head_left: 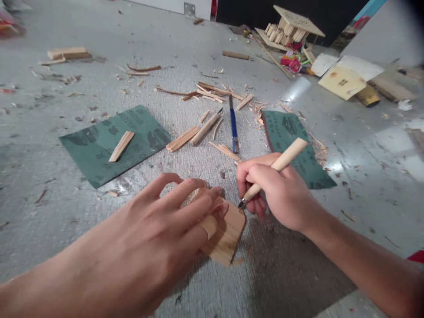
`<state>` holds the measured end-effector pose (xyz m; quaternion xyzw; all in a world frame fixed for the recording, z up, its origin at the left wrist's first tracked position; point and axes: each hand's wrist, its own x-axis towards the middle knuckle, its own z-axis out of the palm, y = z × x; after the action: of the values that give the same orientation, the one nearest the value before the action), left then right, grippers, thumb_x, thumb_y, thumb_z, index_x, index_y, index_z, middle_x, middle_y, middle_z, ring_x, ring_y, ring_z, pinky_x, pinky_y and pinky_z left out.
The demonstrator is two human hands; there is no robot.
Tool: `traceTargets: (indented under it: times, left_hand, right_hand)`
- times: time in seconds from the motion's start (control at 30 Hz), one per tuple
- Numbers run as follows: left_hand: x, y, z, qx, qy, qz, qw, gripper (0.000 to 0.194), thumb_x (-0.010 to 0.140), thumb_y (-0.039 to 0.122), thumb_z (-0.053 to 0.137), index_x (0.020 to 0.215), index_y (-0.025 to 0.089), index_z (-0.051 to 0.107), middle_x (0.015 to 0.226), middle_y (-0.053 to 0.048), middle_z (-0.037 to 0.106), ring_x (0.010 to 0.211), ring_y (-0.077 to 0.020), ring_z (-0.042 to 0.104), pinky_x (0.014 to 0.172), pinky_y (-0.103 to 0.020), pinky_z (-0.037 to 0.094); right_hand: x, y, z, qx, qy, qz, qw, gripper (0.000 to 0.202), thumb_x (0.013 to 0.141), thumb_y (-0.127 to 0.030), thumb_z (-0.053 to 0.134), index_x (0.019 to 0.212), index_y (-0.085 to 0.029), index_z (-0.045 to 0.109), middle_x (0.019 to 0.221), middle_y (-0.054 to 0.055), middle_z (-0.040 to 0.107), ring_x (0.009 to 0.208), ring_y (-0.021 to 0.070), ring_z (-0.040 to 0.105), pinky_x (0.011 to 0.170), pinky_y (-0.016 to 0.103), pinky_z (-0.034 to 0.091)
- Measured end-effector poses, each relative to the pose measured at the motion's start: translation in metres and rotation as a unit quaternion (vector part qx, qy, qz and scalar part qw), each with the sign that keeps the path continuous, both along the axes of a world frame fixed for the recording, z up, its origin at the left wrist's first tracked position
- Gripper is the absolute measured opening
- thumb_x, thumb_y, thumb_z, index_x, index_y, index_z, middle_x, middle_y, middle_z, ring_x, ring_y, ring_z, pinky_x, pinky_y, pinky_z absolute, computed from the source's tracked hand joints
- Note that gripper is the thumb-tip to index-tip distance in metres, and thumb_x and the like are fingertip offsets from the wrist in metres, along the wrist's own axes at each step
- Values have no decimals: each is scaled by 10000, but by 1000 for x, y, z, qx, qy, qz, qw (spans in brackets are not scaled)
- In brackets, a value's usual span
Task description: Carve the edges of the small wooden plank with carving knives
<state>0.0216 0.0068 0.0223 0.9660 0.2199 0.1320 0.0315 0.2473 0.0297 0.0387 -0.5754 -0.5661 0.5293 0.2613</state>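
A flat, light wooden piece [228, 234] with angled edges lies on the grey table. My left hand [172, 216] is spread over its left part, the fingers pressing on it and hiding much of it. A carving tool [288, 154] with a pale wooden handle and a dark metal tip is in my right hand [274, 190], the fingers wrapped round its lower handle. Its tip meets the upper right corner of the wooden piece. A thin wood sliver shows beside the piece's lower edge.
Beyond my hands lie a second carving tool [207, 126], a blue cutter [233, 126] and wood strips [182, 139]. Green sandpaper sheets lie left [89, 150] and right [291, 137]. A small wooden model [298, 21] stands at the back right. Shavings are scattered about.
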Motion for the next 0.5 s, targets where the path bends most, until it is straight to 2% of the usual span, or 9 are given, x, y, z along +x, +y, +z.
traceTargets:
  times: [0.2,0.37,0.5]
  left_hand:
    - [-1,-2,-1,0,9,9,1000,284,1003,233,423,1192,208,634,1330,-81,623,1149,-313,561,870,-492,453]
    - [2,-9,1,-58,4,10,998,201,980,245,509,1132,203,632,1228,-88,639,1108,-292,571,881,-460,476]
    - [3,-11,3,-76,-10,8,997,200,980,243,527,1162,213,606,1238,-87,625,1118,-283,558,900,-447,467]
  right_hand:
    - [-4,4,-4,-5,21,-26,999,294,742,-291,454,489,-172,543,399,-31,474,294,45,355,285,162,226]
    - [-9,-3,-7,19,19,-9,1000,303,751,-275,436,481,-174,531,388,-30,420,334,62,379,311,168,233]
    - [0,3,-5,39,-17,34,999,321,824,-286,402,537,-184,506,416,-28,457,315,72,380,308,182,243]
